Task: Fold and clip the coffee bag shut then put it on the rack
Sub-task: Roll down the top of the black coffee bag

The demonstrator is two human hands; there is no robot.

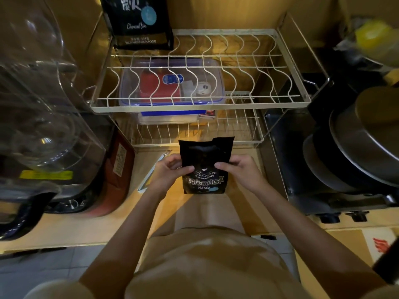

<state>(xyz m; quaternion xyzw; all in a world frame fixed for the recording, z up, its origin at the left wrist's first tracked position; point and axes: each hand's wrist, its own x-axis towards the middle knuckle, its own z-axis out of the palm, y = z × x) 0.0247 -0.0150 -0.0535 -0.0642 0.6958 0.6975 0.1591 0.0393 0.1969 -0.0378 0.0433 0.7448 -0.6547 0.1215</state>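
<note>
A small black coffee bag with white lettering is held upright above the wooden counter, its top open and uneven. My left hand grips its left edge and my right hand grips its right edge, thumbs on the front. The two-tier wire rack stands just behind the bag. A long pale clip lies on the counter left of my left hand. A second, larger black coffee bag stands at the back left of the rack's upper tier.
A clear lidded box with red and blue items sits on the rack's lower tier. A clear appliance and a dark red pouch stand at left. Stacked dark pans rest on a stove at right.
</note>
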